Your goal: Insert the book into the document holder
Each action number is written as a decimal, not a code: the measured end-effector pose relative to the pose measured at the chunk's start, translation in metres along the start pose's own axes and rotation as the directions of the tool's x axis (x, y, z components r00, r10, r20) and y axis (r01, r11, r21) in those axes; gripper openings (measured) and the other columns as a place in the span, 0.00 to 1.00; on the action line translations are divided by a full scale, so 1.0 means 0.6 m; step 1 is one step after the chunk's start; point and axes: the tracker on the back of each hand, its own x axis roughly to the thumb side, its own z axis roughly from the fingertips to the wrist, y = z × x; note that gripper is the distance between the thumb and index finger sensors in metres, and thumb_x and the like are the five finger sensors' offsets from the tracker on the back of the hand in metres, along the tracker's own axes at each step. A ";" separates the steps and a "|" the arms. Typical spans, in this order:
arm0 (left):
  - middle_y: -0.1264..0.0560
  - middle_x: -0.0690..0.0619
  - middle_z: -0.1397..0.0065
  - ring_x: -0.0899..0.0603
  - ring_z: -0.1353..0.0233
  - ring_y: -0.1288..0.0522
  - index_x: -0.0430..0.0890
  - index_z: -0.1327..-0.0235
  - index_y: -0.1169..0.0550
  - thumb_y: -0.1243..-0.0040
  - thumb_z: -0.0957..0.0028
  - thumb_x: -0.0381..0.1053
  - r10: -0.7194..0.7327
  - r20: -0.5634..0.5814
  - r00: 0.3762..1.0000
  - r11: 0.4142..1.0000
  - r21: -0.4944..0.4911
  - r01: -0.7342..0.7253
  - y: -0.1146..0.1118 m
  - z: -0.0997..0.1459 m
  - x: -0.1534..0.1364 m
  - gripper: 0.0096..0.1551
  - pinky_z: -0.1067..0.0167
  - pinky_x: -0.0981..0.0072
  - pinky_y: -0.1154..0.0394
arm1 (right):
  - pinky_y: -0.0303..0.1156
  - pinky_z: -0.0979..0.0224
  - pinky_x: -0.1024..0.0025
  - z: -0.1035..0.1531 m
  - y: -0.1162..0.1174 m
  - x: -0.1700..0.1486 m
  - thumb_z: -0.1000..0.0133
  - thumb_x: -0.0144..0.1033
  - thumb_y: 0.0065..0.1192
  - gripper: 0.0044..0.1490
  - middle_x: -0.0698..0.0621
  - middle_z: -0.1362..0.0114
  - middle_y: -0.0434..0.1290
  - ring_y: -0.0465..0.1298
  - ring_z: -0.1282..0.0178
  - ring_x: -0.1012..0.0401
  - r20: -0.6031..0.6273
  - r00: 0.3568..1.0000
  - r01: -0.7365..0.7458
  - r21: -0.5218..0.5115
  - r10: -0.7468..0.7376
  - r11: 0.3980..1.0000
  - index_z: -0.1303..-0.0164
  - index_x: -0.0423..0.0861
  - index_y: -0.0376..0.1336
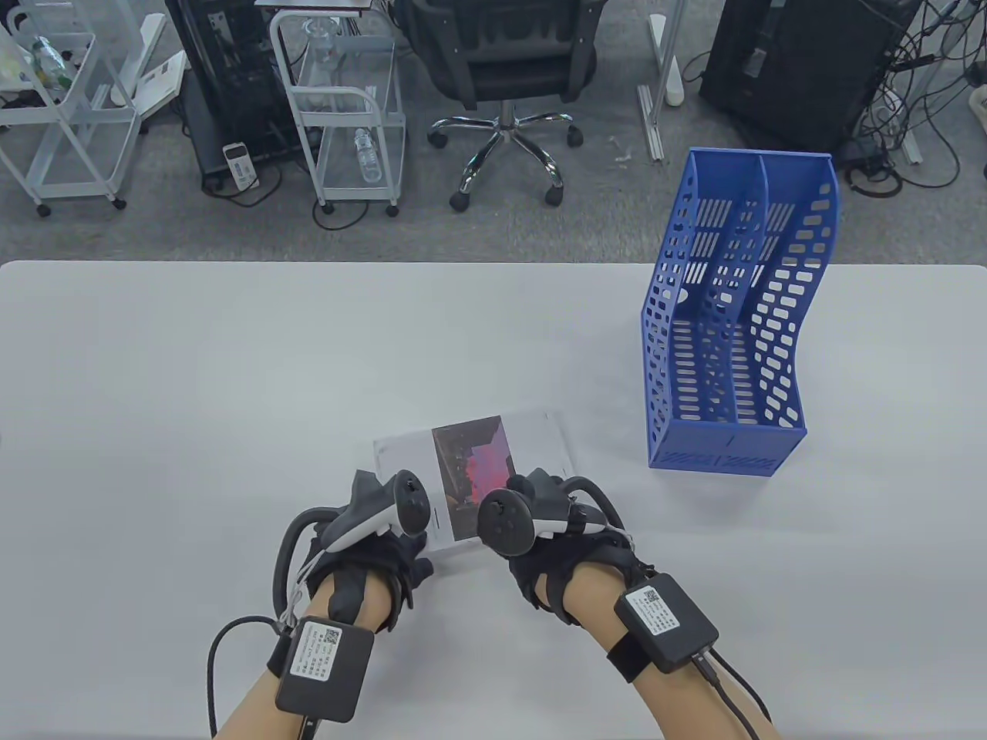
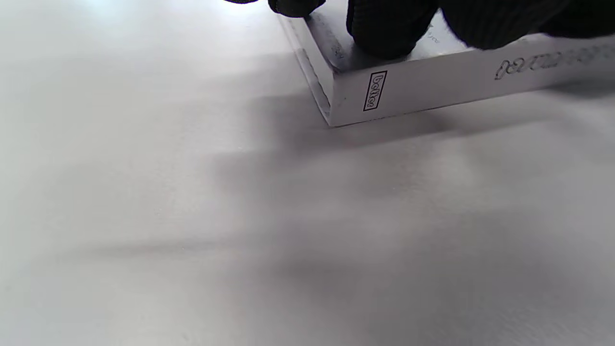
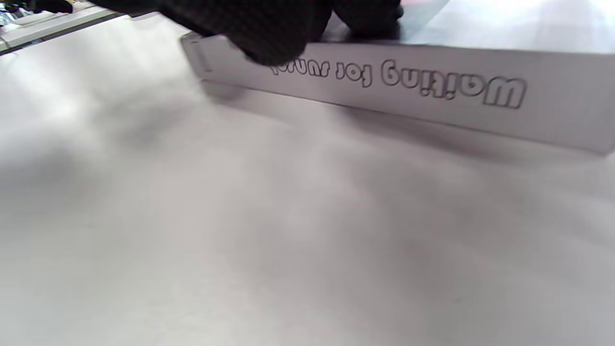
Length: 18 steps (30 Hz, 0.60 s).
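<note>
A white book [image 1: 532, 441] with a red and dark picture on its cover lies flat on the white table [image 1: 231, 401], spine toward me. My left hand [image 1: 405, 539] is at its near left corner, fingertips [image 2: 384, 29] pressing on the cover above the spine [image 2: 432, 81]. My right hand [image 1: 532, 551] is at the near edge right of the middle. One of its fingers [image 3: 269, 38] lies against the spine [image 3: 432, 91], which reads "Waiting for sunset", and the others rest on the cover. The blue perforated document holder [image 1: 732, 324] stands upright at the right, its open top up.
The holder has two slots split by a divider [image 1: 744, 254], both empty. The table's far edge [image 1: 493, 264] lies behind the holder, with an office chair [image 1: 501, 69] and carts on the floor beyond.
</note>
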 end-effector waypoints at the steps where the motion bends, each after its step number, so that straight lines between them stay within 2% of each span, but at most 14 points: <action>1: 0.49 0.59 0.16 0.42 0.14 0.51 0.72 0.32 0.34 0.50 0.57 0.73 0.011 -0.012 1.000 1.000 0.004 -0.011 0.002 -0.006 -0.010 0.35 0.25 0.37 0.50 | 0.40 0.34 0.28 0.000 0.001 0.006 0.50 0.34 0.63 0.37 0.36 0.24 0.55 0.42 0.24 0.36 0.014 1.000 0.012 0.006 -0.012 1.000 0.31 0.42 0.56; 6: 0.48 0.59 0.15 0.42 0.14 0.50 0.71 0.31 0.36 0.50 0.57 0.73 0.098 0.006 0.995 0.995 -0.022 -0.098 0.000 -0.015 -0.028 0.36 0.25 0.38 0.49 | 0.40 0.33 0.28 -0.003 0.003 0.013 0.50 0.35 0.62 0.36 0.38 0.24 0.55 0.42 0.24 0.37 0.022 1.000 0.004 0.005 -0.004 1.000 0.31 0.42 0.56; 11: 0.47 0.58 0.16 0.41 0.14 0.49 0.65 0.28 0.34 0.49 0.56 0.73 0.059 0.030 0.998 0.997 0.046 -0.060 0.006 -0.005 -0.013 0.39 0.25 0.37 0.49 | 0.40 0.32 0.28 0.001 -0.003 -0.005 0.49 0.36 0.61 0.36 0.40 0.22 0.56 0.42 0.23 0.37 0.046 0.998 0.053 -0.038 -0.051 0.998 0.30 0.43 0.56; 12: 0.47 0.56 0.16 0.40 0.14 0.47 0.62 0.27 0.35 0.49 0.57 0.73 0.053 0.045 0.998 0.994 0.092 -0.057 0.014 0.004 -0.008 0.41 0.26 0.37 0.48 | 0.40 0.32 0.28 0.002 -0.009 -0.013 0.49 0.36 0.60 0.36 0.39 0.22 0.57 0.42 0.23 0.36 0.061 0.997 0.056 -0.086 -0.051 0.995 0.30 0.43 0.56; 15: 0.33 0.52 0.20 0.38 0.19 0.32 0.57 0.29 0.30 0.49 0.56 0.72 0.051 0.132 0.990 0.974 0.211 -0.079 0.035 0.031 0.010 0.42 0.27 0.38 0.43 | 0.43 0.31 0.27 0.008 -0.034 -0.053 0.49 0.38 0.59 0.37 0.37 0.21 0.55 0.45 0.22 0.35 0.018 0.995 0.104 -0.285 -0.103 0.953 0.30 0.43 0.55; 16: 0.28 0.51 0.22 0.38 0.23 0.27 0.55 0.30 0.27 0.49 0.57 0.72 0.056 0.149 0.987 0.972 0.216 -0.088 0.036 0.034 0.013 0.41 0.28 0.39 0.40 | 0.43 0.31 0.26 0.008 -0.036 -0.059 0.49 0.38 0.59 0.37 0.37 0.20 0.54 0.45 0.22 0.34 0.007 0.993 0.111 -0.304 -0.114 0.946 0.30 0.43 0.54; 18: 0.25 0.51 0.25 0.39 0.26 0.24 0.55 0.32 0.25 0.49 0.57 0.73 0.098 0.232 0.968 0.976 0.166 -0.139 0.030 0.035 0.027 0.41 0.29 0.40 0.37 | 0.43 0.31 0.26 0.003 -0.034 -0.089 0.49 0.42 0.59 0.39 0.36 0.20 0.51 0.44 0.23 0.33 -0.056 0.984 0.140 -0.349 -0.170 0.927 0.29 0.42 0.53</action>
